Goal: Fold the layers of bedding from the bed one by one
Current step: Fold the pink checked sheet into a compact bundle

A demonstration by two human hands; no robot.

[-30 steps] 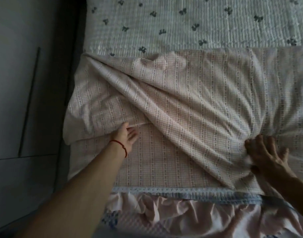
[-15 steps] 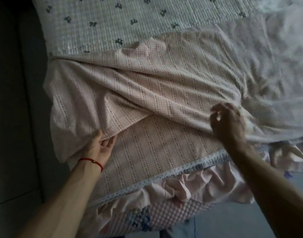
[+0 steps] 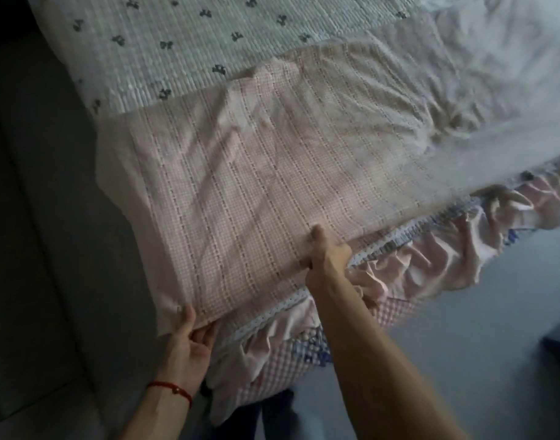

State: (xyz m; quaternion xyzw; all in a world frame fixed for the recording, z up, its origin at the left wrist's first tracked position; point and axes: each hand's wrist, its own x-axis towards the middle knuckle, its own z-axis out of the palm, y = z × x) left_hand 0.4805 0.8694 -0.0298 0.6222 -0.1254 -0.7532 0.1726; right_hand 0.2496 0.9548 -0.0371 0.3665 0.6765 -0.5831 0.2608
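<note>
A pink checked sheet (image 3: 246, 192) with dotted stripes lies spread across the near part of the bed, its far right part bunched in wrinkles. My left hand (image 3: 189, 341), with a red string on the wrist, pinches the sheet's near left corner at the bed's edge. My right hand (image 3: 324, 252) grips the sheet's near edge further right, thumb on top. Beneath the sheet, a white quilted cover (image 3: 208, 36) with small dark bows shows at the far side.
A ruffled pink bed skirt (image 3: 408, 265) with lace trim hangs along the bed's near edge above a checked mattress side. A dark wall or panel (image 3: 34, 217) runs along the left. Grey floor (image 3: 462, 360) lies at the lower right.
Both hands have pulled the sheet's folded-over layer toward the near edge, flattening the diagonal fold. My left hand moved down to the corner; my right hand moved left and down.
</note>
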